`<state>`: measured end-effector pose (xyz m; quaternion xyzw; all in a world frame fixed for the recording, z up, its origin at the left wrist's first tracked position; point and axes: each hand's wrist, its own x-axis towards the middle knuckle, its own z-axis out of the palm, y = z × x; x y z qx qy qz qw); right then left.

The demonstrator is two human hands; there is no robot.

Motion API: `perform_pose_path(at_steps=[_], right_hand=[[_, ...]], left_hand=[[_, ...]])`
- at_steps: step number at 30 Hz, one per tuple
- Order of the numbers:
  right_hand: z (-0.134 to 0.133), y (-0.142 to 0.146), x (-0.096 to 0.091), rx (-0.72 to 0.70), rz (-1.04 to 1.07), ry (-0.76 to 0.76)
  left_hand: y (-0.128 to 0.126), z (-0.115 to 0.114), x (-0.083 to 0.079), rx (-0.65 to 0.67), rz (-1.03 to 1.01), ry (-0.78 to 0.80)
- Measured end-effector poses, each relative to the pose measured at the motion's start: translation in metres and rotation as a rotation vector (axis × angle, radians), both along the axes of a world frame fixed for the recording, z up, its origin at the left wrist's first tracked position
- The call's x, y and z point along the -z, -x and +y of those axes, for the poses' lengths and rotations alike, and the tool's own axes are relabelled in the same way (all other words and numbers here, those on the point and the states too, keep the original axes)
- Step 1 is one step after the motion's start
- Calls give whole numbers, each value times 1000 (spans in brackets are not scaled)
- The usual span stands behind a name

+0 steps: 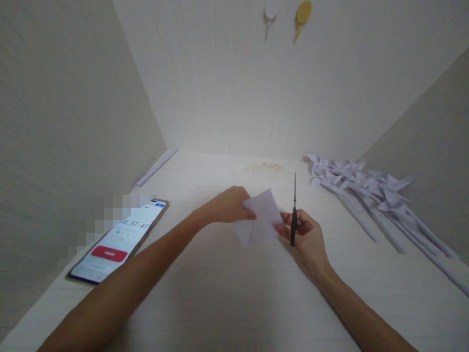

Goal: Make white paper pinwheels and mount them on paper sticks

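Near the middle of the table, a white sheet of paper (264,218) is held up between my two hands, with a folded flap hanging at its lower left. My left hand (232,205) pinches the paper's left side between thumb and fingers. At the right edge, the fingertips of my right hand (306,234) touch the same sheet. A pair of scissors (294,220) with dark handles also sits in the right hand, its blades pointing away from me and looking closed. Part of the handles is hidden by the fingers.
White paper pinwheels (351,178) on rolled paper sticks lie piled at the right. A phone (117,244) showing a running timer rests at the left. One paper stick (157,167) lies by the left wall. Two hooks (302,13) hang on the back wall.
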<state>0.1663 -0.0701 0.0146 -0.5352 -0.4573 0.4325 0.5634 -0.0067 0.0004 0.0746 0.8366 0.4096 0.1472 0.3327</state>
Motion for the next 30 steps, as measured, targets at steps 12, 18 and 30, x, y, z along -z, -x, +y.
perform_pose_path(at_steps=[12,18,30], right_hand=[[1,0,-1,-36,-190,46],[5,-7,2,137,17,9],[2,4,5,96,229,31]], left_hand=[[1,-2,10,14,140,-179],[-4,3,17,-305,-313,-117],[-23,-11,30,-413,-608,543]])
